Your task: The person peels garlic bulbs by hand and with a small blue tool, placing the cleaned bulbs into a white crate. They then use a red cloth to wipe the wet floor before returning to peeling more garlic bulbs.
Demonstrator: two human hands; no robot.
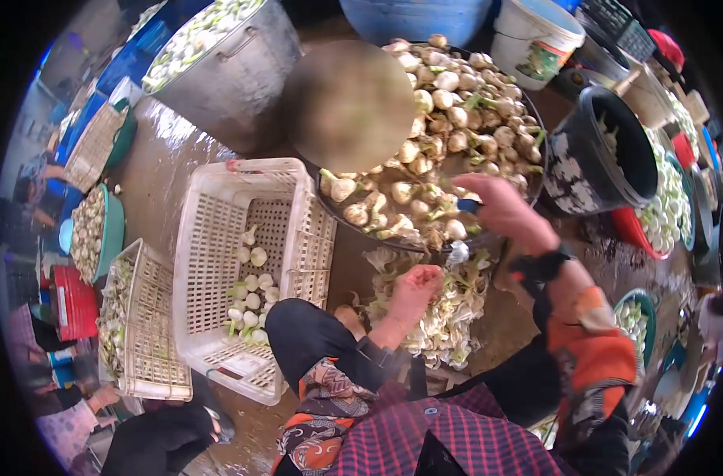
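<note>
My left hand is above a pile of garlic peelings between my knees, its fingers curled in; whatever they hold is hidden. My right hand reaches over the near right edge of the dark round tub, closed on a small blue-handled tool whose working end I cannot make out. Heaped in that tub are garlic bulbs with soil and roots on them. To the left, a white plastic crate holds several cleaned white bulbs on its bottom.
A large metal tub of trimmed garlic stands at the upper left. A black bucket and a white bucket stand at the right. Another crate is at the left, near a co-worker's hand. A round blurred patch covers part of the tub.
</note>
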